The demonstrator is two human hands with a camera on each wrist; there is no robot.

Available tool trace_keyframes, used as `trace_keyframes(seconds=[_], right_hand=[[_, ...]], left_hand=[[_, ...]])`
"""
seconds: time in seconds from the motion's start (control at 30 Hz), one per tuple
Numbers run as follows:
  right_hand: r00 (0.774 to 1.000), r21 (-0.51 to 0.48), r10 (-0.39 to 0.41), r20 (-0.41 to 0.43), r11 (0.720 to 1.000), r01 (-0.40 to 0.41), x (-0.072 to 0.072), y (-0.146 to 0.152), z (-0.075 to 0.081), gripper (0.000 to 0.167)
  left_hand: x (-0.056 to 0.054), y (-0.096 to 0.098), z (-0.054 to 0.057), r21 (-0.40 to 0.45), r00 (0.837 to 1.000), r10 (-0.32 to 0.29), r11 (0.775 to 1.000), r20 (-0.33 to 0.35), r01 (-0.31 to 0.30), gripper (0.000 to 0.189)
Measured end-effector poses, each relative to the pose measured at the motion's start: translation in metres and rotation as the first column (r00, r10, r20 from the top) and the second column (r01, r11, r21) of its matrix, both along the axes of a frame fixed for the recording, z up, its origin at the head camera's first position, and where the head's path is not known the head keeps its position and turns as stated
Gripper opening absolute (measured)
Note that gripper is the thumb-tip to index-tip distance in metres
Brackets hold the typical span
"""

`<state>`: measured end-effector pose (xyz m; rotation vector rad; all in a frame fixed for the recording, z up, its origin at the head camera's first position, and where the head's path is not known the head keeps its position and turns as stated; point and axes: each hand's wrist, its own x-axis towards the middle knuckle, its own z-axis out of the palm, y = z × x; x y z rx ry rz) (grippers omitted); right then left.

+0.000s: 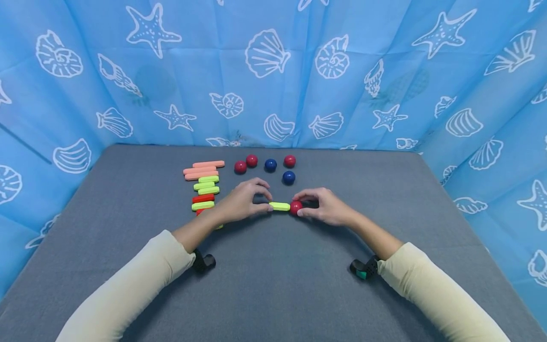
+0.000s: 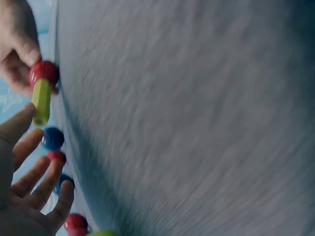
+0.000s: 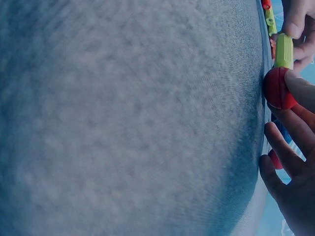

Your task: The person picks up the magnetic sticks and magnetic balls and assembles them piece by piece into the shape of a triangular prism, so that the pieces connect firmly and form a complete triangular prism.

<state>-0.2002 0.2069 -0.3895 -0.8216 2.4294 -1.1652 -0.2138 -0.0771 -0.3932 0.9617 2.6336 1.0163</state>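
My right hand [image 1: 326, 207] pinches a glossy red ball [image 1: 296, 207] between thumb and fingers. A short yellow-green rod [image 1: 280, 206] runs left from the ball, its end against it. The rod's free end is between the thumb and index finger of my left hand [image 1: 243, 202]. In the left wrist view, the rod [image 2: 42, 101] stands in line with the red ball [image 2: 44, 73], and the left hand's other fingers are spread. In the right wrist view, a seam shows around the ball [image 3: 278, 88], and the rod [image 3: 284, 50] has ridged sides.
Behind the hands lie several loose balls, among them a red ball [image 1: 289, 161] and a blue ball [image 1: 288, 177]. A column of rods, with a salmon rod [image 1: 202, 175] and a red rod [image 1: 203, 198], lies left, partly hidden by my left arm. A blue curtain [image 1: 273, 71] hangs behind the grey table [image 1: 273, 285].
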Motion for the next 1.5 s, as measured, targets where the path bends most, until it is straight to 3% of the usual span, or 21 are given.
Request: trace_keyframes(seconds=[0.1,0.2,0.33,0.4,0.5,0.6,0.8,1.0,1.23,1.5], right_hand=[[1.0,0.011,0.001,-0.002,1.0,-0.001,0.0,0.0,0.0,0.042],[1.0,0.019,-0.004,0.002,1.0,0.004,0.0,0.0,0.001,0.042],[1.0,0.023,-0.01,0.004,1.0,0.01,0.0,0.0,0.001,0.041],[1.0,0.022,-0.009,0.002,1.0,0.009,0.0,0.0,0.001,0.041],[1.0,0.019,-0.009,0.002,1.0,0.009,0.0,-0.001,0.001,0.041],[1.0,0.023,-0.011,-0.001,1.0,0.011,0.0,-0.002,0.0,0.04],[1.0,0.023,-0.012,-0.005,1.0,0.012,0.0,-0.003,0.001,0.041],[1.0,0.016,-0.011,-0.011,1.0,0.011,0.001,-0.001,0.001,0.04],[1.0,0.012,-0.021,-0.022,1.0,0.021,0.001,-0.001,0.0,0.038],[0.999,0.018,-0.037,-0.025,0.999,0.037,0.001,-0.004,0.0,0.036]], left_hand=[[-0.007,-0.007,0.004,0.067,0.998,0.056,0.996,0.0,-0.056,0.028],[-0.018,-0.014,0.006,0.127,0.986,0.166,0.979,-0.015,-0.163,0.031],[-0.034,-0.022,0.007,0.162,0.943,0.331,0.934,-0.047,-0.32,0.043],[-0.04,-0.025,0.006,0.164,0.922,0.385,0.913,-0.049,-0.373,0.051],[-0.047,-0.03,0.004,0.156,0.905,0.426,0.896,-0.026,-0.417,0.06],[-0.051,-0.033,0.001,0.133,0.898,0.44,0.889,0.011,-0.438,0.064],[-0.056,-0.036,-0.002,0.112,0.903,0.426,0.896,0.053,-0.429,0.059],[-0.054,-0.033,-0.001,0.106,0.914,0.398,0.908,0.081,-0.405,0.058],[-0.042,-0.03,-0.001,0.103,0.948,0.289,0.947,0.135,-0.304,0.054],[-0.025,-0.027,0.002,0.054,0.982,0.133,0.988,0.137,-0.142,0.055]])
